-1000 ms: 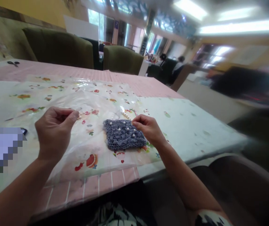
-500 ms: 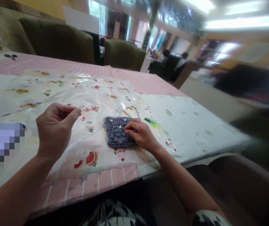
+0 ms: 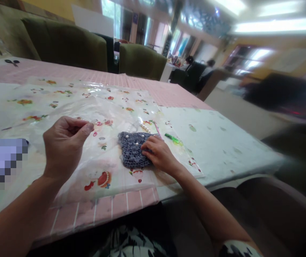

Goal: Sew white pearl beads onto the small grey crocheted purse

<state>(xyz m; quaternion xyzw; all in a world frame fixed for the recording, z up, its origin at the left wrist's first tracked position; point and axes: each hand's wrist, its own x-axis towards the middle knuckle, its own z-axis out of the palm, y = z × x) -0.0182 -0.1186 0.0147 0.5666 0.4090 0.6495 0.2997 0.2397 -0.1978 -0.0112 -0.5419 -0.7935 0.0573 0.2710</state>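
A grey-blue crocheted piece [image 3: 131, 151] with several white pearl beads on it lies flat on the table. My right hand [image 3: 159, 151] rests over its right side, thumb and fingers pinched at the crochet; the fingertips partly hide what they grip. To the left, my left hand [image 3: 67, 142] is raised above the plastic sheet with thumb and forefinger pressed together. Whatever is in that pinch is too small to make out. Just behind the crocheted piece lie a short row of pearl beads [image 3: 145, 127] and a thin pink stick [image 3: 157, 129].
A bright green tool or pen [image 3: 173, 139] lies right of the crochet. Clear plastic [image 3: 110, 103] with printed fruit and figures covers the table. Black scissors [image 3: 12, 63] lie at the far left, a blurred-out device [image 3: 3, 160] at the near left. Green chairs [image 3: 142, 60] stand behind.
My right hand has settled slightly lower and flatter on the crocheted piece. My left hand holds its pinch, almost unmoved.
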